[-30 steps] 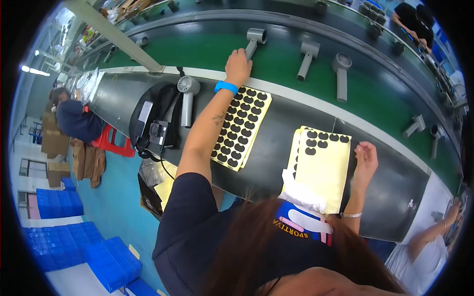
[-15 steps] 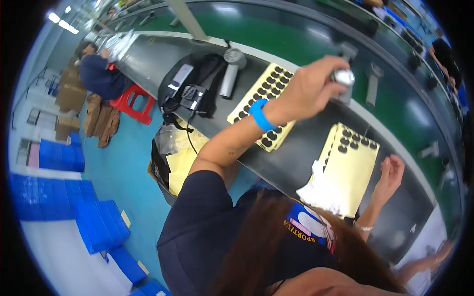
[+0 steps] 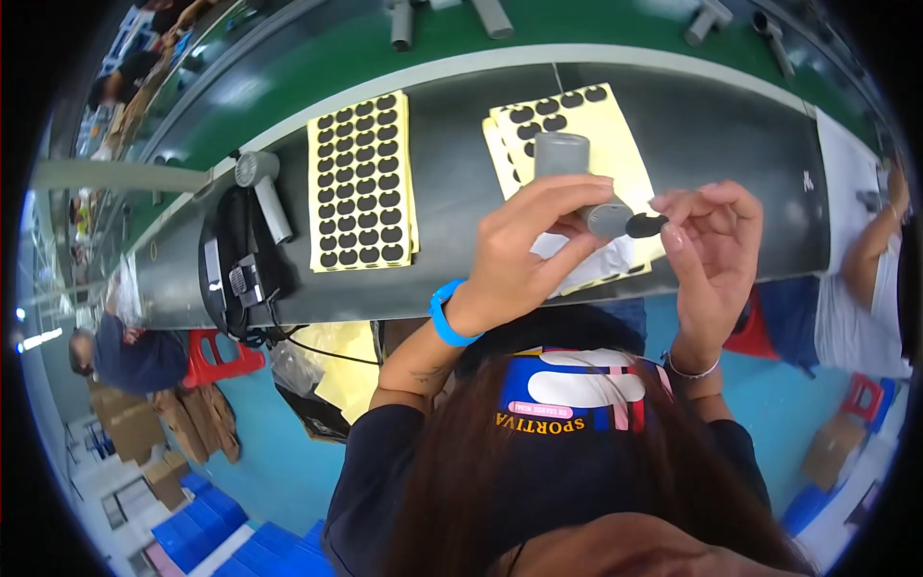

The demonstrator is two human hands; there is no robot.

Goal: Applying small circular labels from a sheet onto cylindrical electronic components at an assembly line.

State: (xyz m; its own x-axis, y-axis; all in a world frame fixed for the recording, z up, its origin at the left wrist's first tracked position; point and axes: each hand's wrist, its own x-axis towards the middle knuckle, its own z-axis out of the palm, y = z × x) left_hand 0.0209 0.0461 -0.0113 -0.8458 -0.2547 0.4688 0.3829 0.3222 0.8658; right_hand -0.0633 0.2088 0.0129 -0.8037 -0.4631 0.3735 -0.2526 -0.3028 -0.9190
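Observation:
My left hand, with a blue wristband, grips a grey hair-dryer-shaped part by its handle, the barrel pointing away from me. My right hand pinches a small black oval sticker right at the end of that handle. Below both hands lies a yellow sheet with a few black stickers left along its top. A second yellow sheet, full of black oval stickers, lies on the dark bench to the left.
Another grey dryer part and a black device with cables sit at the bench's left end. More grey parts ride the green conveyor beyond. A co-worker's arm is at the right; another person sits at the lower left.
My left hand has brought the grey part from the conveyor back over the bench. My right hand has left the yellow sheet and holds a black sticker against the part's handle end.

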